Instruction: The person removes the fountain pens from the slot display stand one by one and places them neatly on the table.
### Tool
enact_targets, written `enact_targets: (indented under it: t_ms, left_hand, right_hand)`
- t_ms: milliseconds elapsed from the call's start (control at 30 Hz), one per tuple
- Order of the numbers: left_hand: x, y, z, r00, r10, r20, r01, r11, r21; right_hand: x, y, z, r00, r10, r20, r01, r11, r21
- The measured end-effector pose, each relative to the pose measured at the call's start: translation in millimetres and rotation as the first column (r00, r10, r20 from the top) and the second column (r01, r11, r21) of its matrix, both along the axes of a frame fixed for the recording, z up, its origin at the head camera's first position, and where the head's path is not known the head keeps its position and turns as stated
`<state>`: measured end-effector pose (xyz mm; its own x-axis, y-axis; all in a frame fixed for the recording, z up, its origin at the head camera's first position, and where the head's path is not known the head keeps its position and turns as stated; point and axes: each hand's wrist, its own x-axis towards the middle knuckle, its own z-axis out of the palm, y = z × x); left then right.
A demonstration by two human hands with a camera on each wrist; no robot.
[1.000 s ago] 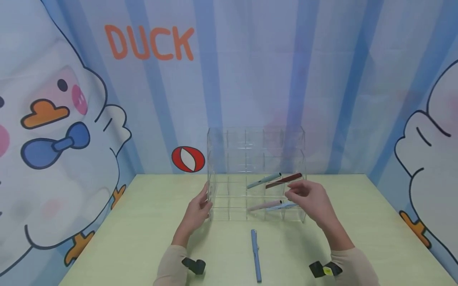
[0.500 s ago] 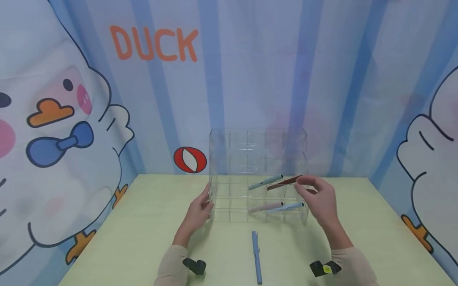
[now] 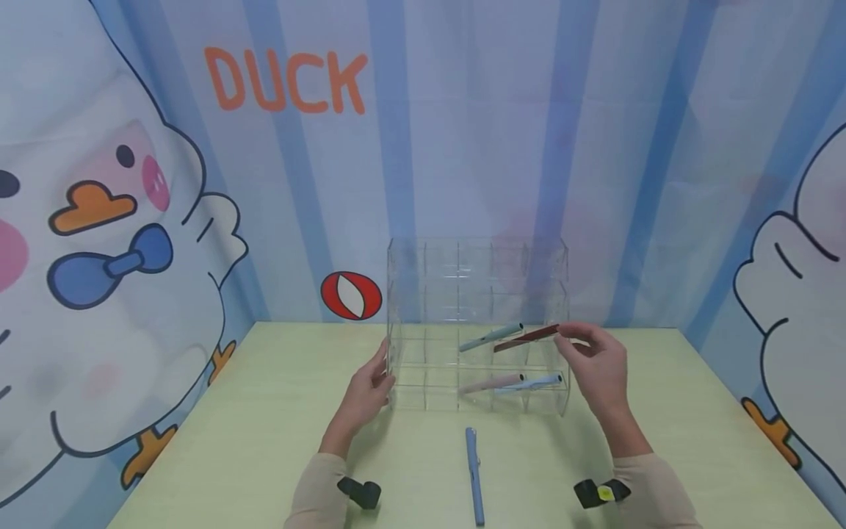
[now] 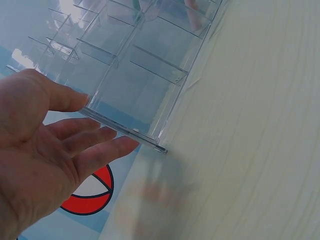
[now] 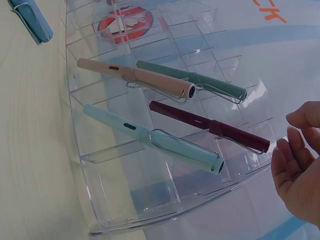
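The left hand (image 3: 367, 393) rests with straight, relaxed fingers (image 4: 102, 150) against the left wall of a clear acrylic organizer (image 3: 423, 294) standing on the pale green desk (image 3: 264, 411); it holds nothing. The organizer is a grid of open compartments, and those nearest the left hand show nothing in them.

Further toward the right hand, four pens lie tilted in the lower two rows. In the upper of these rows a green pen (image 3: 490, 337) lies in one compartment, and a dark red pen (image 3: 526, 337) lies in the compartment just to its right, its end poking out at the organizer's right edge. In the row below, a pink pen (image 3: 490, 382) lies under the green one and a light blue pen (image 3: 532, 383) under the dark red one.

On the desk in front of the organizer, between the two wrists, lies a blue pen (image 3: 473, 476), apart from both hands.

The right hand (image 3: 598, 367) hangs at the organizer's right side, fingers (image 5: 290, 160) loosely curled and gripping nothing; its fingertips are just beside the protruding end of the dark red pen, and the wrist view shows a gap between them.
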<state>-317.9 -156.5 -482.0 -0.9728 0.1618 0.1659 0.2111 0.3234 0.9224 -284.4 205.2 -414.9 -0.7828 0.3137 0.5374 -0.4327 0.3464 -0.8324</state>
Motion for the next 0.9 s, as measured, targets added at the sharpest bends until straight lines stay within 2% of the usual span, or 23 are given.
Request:
enact_targets:
  t_ms: [200,567,900]
  left_hand:
    - [0.2,-0.3,0.9,1.0,0.013,0.007,-0.013,1.0,-0.001]
    - [-1.3,-1.6,-1.0,1.0,0.008,0.013,-0.009,1.0,0.01]
    - [-2.7,-1.1,-2.7,1.0,0.007,0.018,-0.008,1.0,0.014]
  right_hand:
    - [-6.2,1.8,-3.4,1.0,-0.028,0.007,0.028,1.0,-0.014]
    - [-11.7,2.9,-9.5,1.0,-0.011,-0.004,0.011,1.0,0.025]
    - [-19.6,3.8,-16.1,0.998,-0.057,0.025,0.054,0.993,0.101]
